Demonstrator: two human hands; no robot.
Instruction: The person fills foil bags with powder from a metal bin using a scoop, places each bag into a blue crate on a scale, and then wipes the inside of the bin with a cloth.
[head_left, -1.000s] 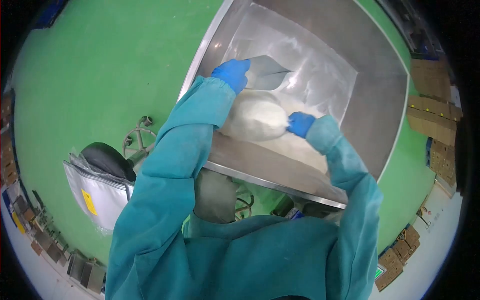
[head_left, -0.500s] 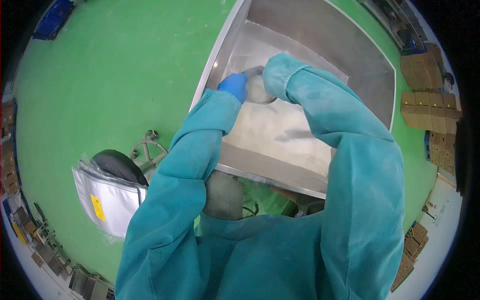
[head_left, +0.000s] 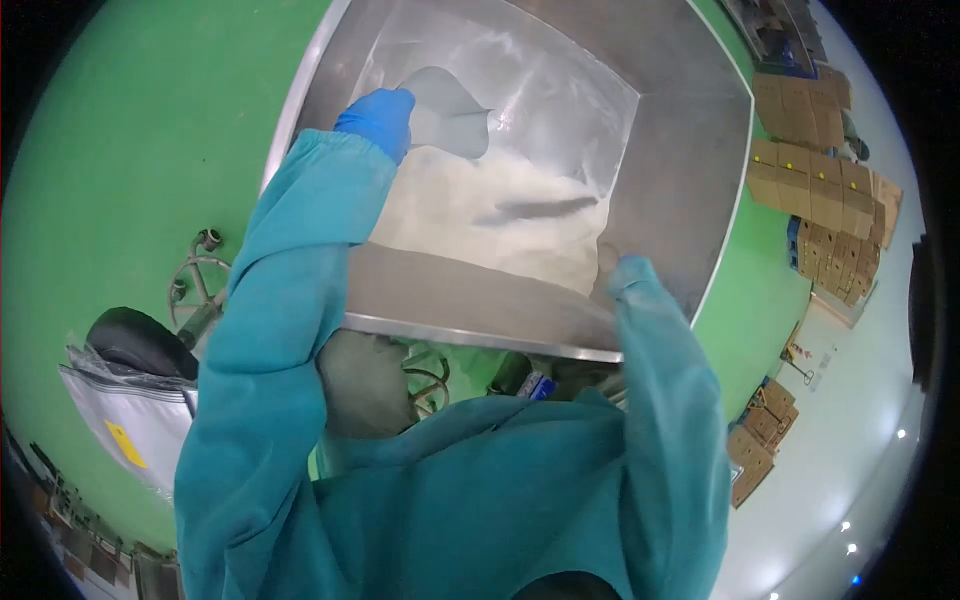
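My left hand point(head_left: 382, 122), in a blue glove, is closed on the edge of a grey bag point(head_left: 445, 110) over the left part of a large metal bin point(head_left: 672, 170). Pale powder point(head_left: 500, 215) covers much of the bin's floor, with a dark elongated mark or object lying across it. At the bin's right front, my right sleeve point(head_left: 650, 300) reaches over the rim. Its cuff and motion blur leave the right hand hard to make out, and whatever it holds cannot be told.
On the left are a silver bag point(head_left: 130, 420) with a yellow label, a black round seat point(head_left: 140, 342) and a wheeled base point(head_left: 200, 270). Stacked cardboard boxes point(head_left: 810, 185) stand beyond the bin on the right. The floor point(head_left: 130, 200) is green.
My right arm has moved away from the left hand to the bin's right front. The left hand now shows the grey bag spread out. The view has shifted, moving the bin leftward.
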